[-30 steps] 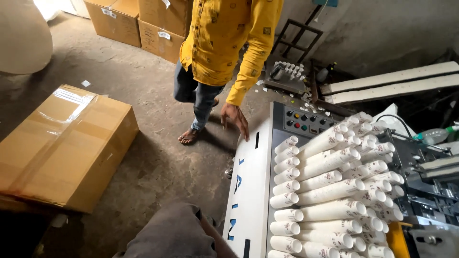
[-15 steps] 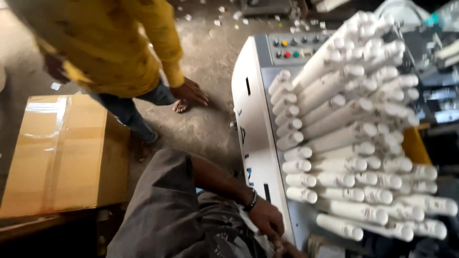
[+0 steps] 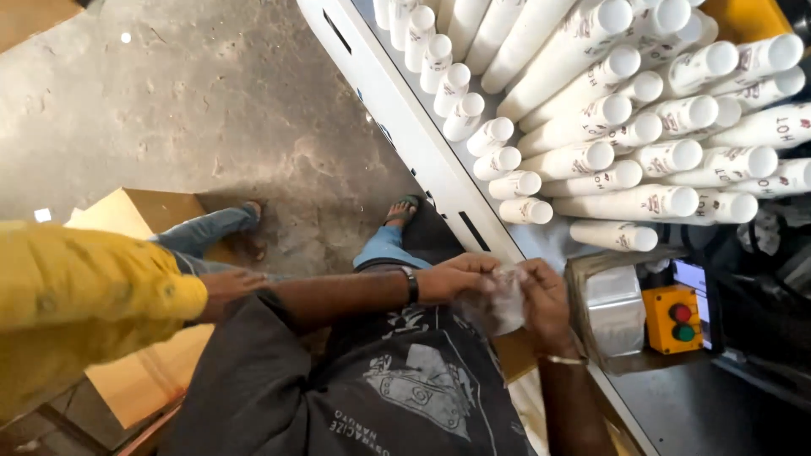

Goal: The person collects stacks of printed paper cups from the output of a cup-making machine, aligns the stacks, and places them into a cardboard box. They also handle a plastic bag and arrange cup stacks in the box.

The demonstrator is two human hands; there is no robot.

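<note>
Both your hands, left hand (image 3: 456,277) and right hand (image 3: 545,300), pinch one thin clear plastic bag (image 3: 498,302) between them; it seems you open it, so next separate its mouth carefully.

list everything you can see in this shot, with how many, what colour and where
Stacks of paper cups: many, too many to count, white with small print, lying on their sides on the machine top, upper right.
Machine: one, white-grey, runs diagonally from the top to the lower right.
Button box: one, orange, with one red and one green button, right of the hands.
Cardboard box: one, brown, on the floor at left.
Clear plastic bag: one, see-through, crumpled between both hands.
Other person: one, yellow sleeve and jeans, left.
Left hand: on the bag, black wristband.
Right hand: on the bag, thin bangle.
</note>
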